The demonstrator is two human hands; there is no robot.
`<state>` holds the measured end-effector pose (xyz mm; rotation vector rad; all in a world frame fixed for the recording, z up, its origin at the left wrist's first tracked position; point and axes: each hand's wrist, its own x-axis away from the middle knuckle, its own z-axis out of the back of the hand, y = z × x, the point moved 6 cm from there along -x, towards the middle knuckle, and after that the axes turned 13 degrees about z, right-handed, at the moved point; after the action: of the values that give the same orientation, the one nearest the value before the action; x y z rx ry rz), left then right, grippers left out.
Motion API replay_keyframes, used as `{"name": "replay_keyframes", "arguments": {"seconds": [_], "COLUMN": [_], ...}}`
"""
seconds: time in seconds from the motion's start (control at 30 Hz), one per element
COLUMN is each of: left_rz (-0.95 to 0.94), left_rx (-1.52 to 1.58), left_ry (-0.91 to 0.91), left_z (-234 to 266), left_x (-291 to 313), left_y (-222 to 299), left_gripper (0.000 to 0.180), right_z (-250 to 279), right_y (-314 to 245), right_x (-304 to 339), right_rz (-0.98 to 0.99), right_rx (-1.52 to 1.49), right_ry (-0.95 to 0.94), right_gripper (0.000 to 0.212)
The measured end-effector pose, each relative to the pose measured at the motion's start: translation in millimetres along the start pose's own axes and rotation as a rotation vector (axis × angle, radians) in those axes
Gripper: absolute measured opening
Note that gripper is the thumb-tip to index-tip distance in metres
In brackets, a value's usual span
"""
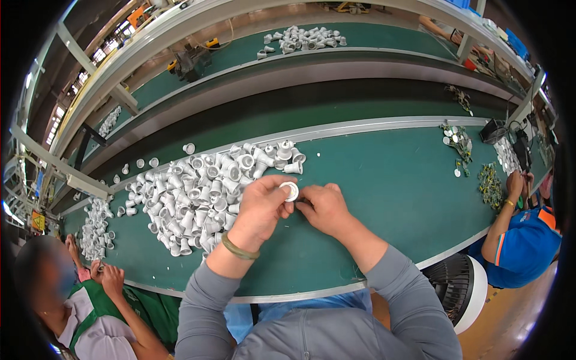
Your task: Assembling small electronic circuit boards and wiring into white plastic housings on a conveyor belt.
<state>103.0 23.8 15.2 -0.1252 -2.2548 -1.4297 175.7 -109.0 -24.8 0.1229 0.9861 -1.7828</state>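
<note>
My left hand [265, 203] is closed around a small white bell-shaped cup [290, 191], its round rim turned up toward me. Close against its right side, my right hand [324, 208] has thumb and forefinger pinched together at the cup's edge. Whatever sits between those fingertips is too small to make out. Just left of my hands, a big heap of the same white and grey cups [195, 195] lies loose on the green tabletop [372, 180], some on their sides and some with the opening up.
A smaller cup pile [97, 231] lies before a person in a green vest [108, 300] at left. At right, a person in a blue shirt [523, 237] works by wired parts [491, 187]. More cups [303, 39] sit beyond the dark channel. A fan [459, 288] stands at my right.
</note>
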Motion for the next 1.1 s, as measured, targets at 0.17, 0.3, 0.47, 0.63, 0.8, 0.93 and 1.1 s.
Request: {"name": "replay_keyframes", "arguments": {"seconds": [0.17,0.3,0.47,0.63,0.8,0.93,1.1], "left_rz": [-0.169,-0.510,-0.903,-0.825,-0.343,-0.157,-0.019], "left_rx": [-0.539,-0.783,-1.264,-1.769,-2.016,-1.943,-1.918], "left_ry": [0.261,0.245,0.370,0.551,0.704,0.855,0.776], "left_z": [-4,3,3,40,149,197,155], "left_x": [-15,-42,-77,-124,-180,-181,-175], "left_y": [60,95,119,131,130,125,132], "left_gripper": [0.016,0.014,0.024,0.016,0.018,0.018,0.028], "right_z": [1,0,1,-11,-11,-15,-5], "right_y": [-2,-3,1,7,5,6,11], "right_x": [3,3,3,3,5,1,1], "right_rz": [0.019,0.022,0.019,0.069,0.064,0.042,0.044], "right_rx": [-0.023,-0.021,0.021,0.024,0.008,0.000,0.045], "right_ry": [0.016,0.004,0.016,0.057,0.042,-0.001,0.057], "right_gripper": [0.007,0.005,0.005,0.007,0.004,0.004,0.006]}}
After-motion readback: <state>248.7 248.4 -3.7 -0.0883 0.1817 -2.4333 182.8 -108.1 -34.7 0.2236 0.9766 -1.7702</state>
